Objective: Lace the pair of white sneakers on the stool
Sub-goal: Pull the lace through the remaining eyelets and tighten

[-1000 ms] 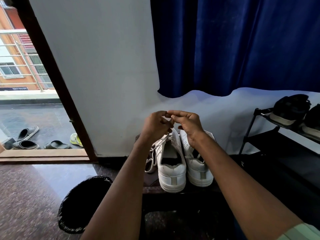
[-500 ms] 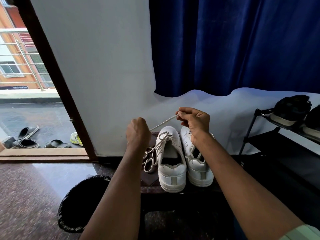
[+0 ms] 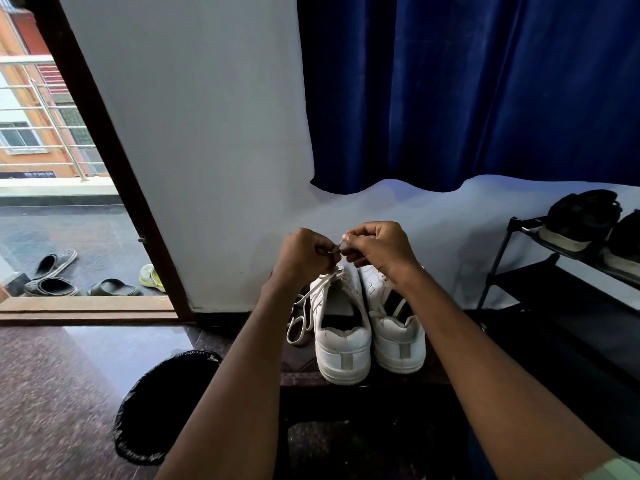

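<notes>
Two white sneakers stand side by side on a dark stool [image 3: 301, 372], heels toward me: the left sneaker [image 3: 341, 337] and the right sneaker [image 3: 396, 336]. A white lace [image 3: 304, 311] runs from the left sneaker's eyelets and loops down its left side. Above the left sneaker's toe, my left hand [image 3: 304, 256] and my right hand [image 3: 379, 249] meet, both pinching the lace between thumb and fingers. The hands hide the front of both sneakers.
A bin with a black liner [image 3: 166, 407] stands on the floor left of the stool. A black shoe rack [image 3: 561, 271] with dark shoes is at the right. An open doorway at the left shows slippers [image 3: 52, 275] outside. A blue curtain [image 3: 485, 91] hangs behind.
Half a second ago my hands were apart with the lace pulled taut between them. They have come back together above the left sneaker, as they were a second ago.
</notes>
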A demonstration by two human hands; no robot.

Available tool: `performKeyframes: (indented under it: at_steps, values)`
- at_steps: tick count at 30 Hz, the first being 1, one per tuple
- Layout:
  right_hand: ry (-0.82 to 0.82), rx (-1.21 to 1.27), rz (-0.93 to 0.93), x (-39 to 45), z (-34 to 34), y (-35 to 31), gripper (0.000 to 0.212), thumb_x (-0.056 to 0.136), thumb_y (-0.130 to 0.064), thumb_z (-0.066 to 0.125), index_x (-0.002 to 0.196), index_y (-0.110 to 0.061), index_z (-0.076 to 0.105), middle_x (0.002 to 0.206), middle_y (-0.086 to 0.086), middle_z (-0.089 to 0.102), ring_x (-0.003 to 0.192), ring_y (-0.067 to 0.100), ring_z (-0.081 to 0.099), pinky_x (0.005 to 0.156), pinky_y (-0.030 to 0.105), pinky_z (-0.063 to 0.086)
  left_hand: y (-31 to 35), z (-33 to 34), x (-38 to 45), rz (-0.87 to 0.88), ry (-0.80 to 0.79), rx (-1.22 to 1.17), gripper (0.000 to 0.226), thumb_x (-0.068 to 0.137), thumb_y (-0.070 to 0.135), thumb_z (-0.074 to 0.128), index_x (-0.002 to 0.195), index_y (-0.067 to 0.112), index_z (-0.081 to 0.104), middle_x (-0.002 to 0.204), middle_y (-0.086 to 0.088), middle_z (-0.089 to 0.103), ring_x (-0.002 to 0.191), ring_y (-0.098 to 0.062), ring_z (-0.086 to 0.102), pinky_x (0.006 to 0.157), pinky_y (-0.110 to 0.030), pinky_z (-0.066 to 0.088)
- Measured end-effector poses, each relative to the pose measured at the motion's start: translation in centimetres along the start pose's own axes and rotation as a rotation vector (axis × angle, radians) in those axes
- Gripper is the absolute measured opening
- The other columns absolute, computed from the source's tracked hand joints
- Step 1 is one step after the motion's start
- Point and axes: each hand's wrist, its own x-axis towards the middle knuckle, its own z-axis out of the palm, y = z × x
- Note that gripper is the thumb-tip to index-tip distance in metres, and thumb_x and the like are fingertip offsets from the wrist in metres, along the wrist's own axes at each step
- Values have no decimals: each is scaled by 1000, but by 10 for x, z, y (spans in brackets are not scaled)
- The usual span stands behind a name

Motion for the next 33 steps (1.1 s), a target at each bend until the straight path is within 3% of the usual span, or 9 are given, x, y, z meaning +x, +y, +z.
performKeyframes:
  at_steps: [2,5,6,9,13,16,19,24,33]
  values:
    - [-98,-228,19,-1,-6,-3,12,88,-22,75,93,-11,74,81,5,78,70,19,74,68,34,63,-3,-2,2,-92,58,-41,22,81,1,75,73,20,81,59,3,73,53,-13,72,61,-29,63]
    - [-462,-504,110,-13,-3,-10,28,88,-26,73,105,-5,70,91,8,71,77,21,61,67,33,51,-2,-3,3,-161,75,-162,17,88,11,75,76,20,81,62,0,74,55,-14,73,64,-28,63]
    - [-502,-603,91,-17,2,-10,29,87,-28,73,103,-5,70,90,8,68,80,22,60,69,32,48,1,-2,2,-145,50,-187,13,88,14,76,78,21,82,64,0,75,58,-15,73,65,-27,63]
    - [-314,-778,9,-22,12,-8,23,84,-35,72,74,-17,60,72,3,57,74,27,58,60,30,39,10,1,0,-36,-65,-153,13,86,12,76,84,22,84,71,3,77,63,-9,72,65,-19,58]
    - [-213,-632,158,-10,4,2,31,65,-38,62,64,-6,63,59,10,55,64,30,54,58,34,42,4,3,-3,41,-117,81,14,78,13,80,84,24,85,78,10,78,63,8,64,61,-5,43]
    - [-217,-458,247,-3,-5,9,30,61,-25,66,77,-3,77,77,21,74,68,27,64,69,45,61,-1,1,-6,29,-164,168,14,75,13,80,83,24,85,71,19,73,57,8,61,58,-10,43]
    - [-239,-378,302,-2,-7,10,25,62,-8,67,83,0,78,78,20,72,71,24,63,68,39,56,2,0,-7,47,-149,183,13,72,12,79,78,23,84,71,9,75,62,1,65,62,-22,51]
    - [-221,-383,299,0,-6,13,18,65,-8,67,78,-4,80,95,27,74,72,26,67,78,54,62,8,5,-7,49,-128,211,11,65,13,77,70,22,82,64,7,74,65,-9,70,63,-32,57]
    - [-227,-406,294,-1,-6,13,20,64,-10,70,80,-4,79,97,26,75,76,30,72,77,55,62,4,9,-6,19,-118,226,10,63,20,76,71,23,81,63,0,71,64,-16,69,60,-38,56]
